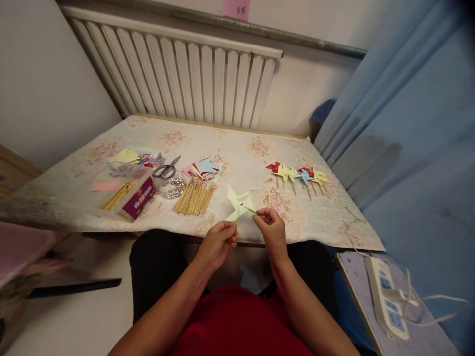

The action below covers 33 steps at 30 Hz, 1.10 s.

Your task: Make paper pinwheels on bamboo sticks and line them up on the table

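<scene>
A pale green paper pinwheel (240, 203) with a shiny pin at its centre is held up over the table's front edge. My left hand (218, 242) is closed around its wooden stick, just below the blades. My right hand (272, 228) pinches the lower right blade tip between thumb and fingers. Left of the pinwheel lies a row of wooden sticks (193, 198), with a pile of coloured paper pieces (204, 169) behind them. Several pinwheels (293, 173) in red, yellow and blue lie on the right with their sticks toward me.
Scissors (166, 169) rest on a round container of metal pins (173, 189). Beside it stands a box (139, 199) with more sticks. A flowered cloth (237, 143) covers the table; a radiator (178, 69) is behind. At lower right, a power strip (387, 296) lies with cables.
</scene>
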{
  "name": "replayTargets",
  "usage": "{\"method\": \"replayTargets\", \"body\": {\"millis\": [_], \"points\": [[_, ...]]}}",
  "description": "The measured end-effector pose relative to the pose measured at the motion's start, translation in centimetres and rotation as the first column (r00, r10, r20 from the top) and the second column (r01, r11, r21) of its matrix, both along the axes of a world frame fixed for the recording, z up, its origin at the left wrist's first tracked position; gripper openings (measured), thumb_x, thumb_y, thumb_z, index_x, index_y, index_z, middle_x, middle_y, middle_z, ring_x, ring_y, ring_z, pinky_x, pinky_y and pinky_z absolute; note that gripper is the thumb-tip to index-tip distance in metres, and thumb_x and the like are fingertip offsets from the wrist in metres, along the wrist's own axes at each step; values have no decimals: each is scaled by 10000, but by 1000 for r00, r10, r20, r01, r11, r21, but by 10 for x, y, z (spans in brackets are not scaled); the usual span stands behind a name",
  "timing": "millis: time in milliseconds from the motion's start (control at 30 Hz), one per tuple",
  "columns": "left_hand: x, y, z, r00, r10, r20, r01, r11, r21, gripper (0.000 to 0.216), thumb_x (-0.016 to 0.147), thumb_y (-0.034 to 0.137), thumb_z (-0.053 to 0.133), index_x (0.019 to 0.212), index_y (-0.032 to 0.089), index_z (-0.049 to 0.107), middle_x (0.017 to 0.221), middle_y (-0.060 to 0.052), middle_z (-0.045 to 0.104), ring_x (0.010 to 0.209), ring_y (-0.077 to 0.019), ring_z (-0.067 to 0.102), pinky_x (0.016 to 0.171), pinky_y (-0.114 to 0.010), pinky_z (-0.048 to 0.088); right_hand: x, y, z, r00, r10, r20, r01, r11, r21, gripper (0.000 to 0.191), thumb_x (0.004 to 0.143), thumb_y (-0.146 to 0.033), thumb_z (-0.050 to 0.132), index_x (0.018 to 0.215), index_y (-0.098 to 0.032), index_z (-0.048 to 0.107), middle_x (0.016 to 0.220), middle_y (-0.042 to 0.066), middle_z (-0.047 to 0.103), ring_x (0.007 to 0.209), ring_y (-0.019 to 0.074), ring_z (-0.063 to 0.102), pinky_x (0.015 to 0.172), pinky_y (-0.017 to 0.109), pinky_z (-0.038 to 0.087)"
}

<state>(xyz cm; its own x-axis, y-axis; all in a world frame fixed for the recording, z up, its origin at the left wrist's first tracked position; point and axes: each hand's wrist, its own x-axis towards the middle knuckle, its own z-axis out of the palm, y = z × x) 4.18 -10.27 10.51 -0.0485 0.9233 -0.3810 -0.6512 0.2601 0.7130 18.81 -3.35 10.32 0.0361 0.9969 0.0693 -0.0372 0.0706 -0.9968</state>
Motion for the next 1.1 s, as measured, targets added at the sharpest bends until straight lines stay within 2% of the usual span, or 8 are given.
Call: {"method": "replayTargets", "body": {"millis": [167, 367, 533, 767, 833, 933, 1000, 1100], "points": [[3, -2, 2, 1000, -20, -9, 19, 1000, -10, 305, 624, 238, 791, 800, 136, 564, 648, 15, 571, 499, -55, 486, 490, -185, 350, -3, -1, 7, 990, -69, 122, 65, 997, 37, 184, 644, -327, 727, 738, -208, 623, 673, -2, 631, 647, 165, 587, 657, 310, 488], [7, -2, 3, 999, -39, -2, 39, 999, -25, 306, 622, 227, 793, 798, 135, 560, 649, 16, 562, 507, -54, 479, 484, -182, 341, -2, 0, 9, 971, -103, 214, 84, 992, 97, 141, 674, -341, 682, 692, -217, 617, 646, -6, 625, 616, 163, 558, 634, 301, 475], [9, -2, 3, 998, -59, 5, 59, 998, -19, 318, 626, 239, 799, 779, 143, 537, 649, 20, 557, 509, -50, 472, 475, -176, 333, 0, 3, 10, 956, -144, 257, 100, 979, 179, 123, 698, -330, 672, 688, -216, 626, 660, -2, 625, 637, 168, 566, 661, 303, 462], [9, -4, 4, 997, -71, -9, 71, 997, -43, 347, 644, 258, 797, 829, 167, 517, 645, 36, 554, 522, -57, 494, 482, -171, 360, 1, 8, 9, 949, -137, 284, 83, 977, 195, 109, 714, -319, 659, 702, -218, 622, 675, 1, 629, 649, 172, 573, 683, 311, 466], [9, -4, 3, 998, -70, 2, 70, 996, -47, 341, 655, 253, 791, 849, 167, 524, 649, 36, 554, 526, -56, 499, 486, -167, 368, 1, 8, 7, 952, -127, 278, 75, 979, 191, 106, 705, -310, 664, 741, -216, 629, 713, 8, 644, 677, 179, 587, 706, 322, 477], [7, -3, 0, 998, -46, 37, 47, 998, -33, 318, 667, 224, 779, 866, 158, 541, 668, 25, 566, 533, -51, 504, 506, -163, 386, 3, 4, 4, 959, -118, 259, 72, 981, 181, 201, 691, -301, 685, 862, -205, 641, 859, 41, 678, 777, 197, 614, 767, 345, 490], [6, -2, -2, 998, -18, 57, 20, 999, -28, 294, 668, 190, 766, 865, 150, 551, 676, 18, 572, 534, -50, 504, 518, -164, 396, 5, 0, 4, 953, -177, 246, 129, 972, 198, 244, 702, -306, 686, 914, -199, 630, 911, 57, 674, 817, 203, 613, 793, 353, 488], [6, 0, -4, 996, 15, 85, -12, 999, -37, 271, 665, 151, 752, 856, 144, 560, 677, 16, 571, 536, -50, 508, 531, -167, 407, 4, -11, 7, 923, -302, 240, 242, 938, 248, 152, 748, -315, 649, 848, -207, 612, 805, 30, 637, 746, 182, 580, 745, 327, 474]]}}
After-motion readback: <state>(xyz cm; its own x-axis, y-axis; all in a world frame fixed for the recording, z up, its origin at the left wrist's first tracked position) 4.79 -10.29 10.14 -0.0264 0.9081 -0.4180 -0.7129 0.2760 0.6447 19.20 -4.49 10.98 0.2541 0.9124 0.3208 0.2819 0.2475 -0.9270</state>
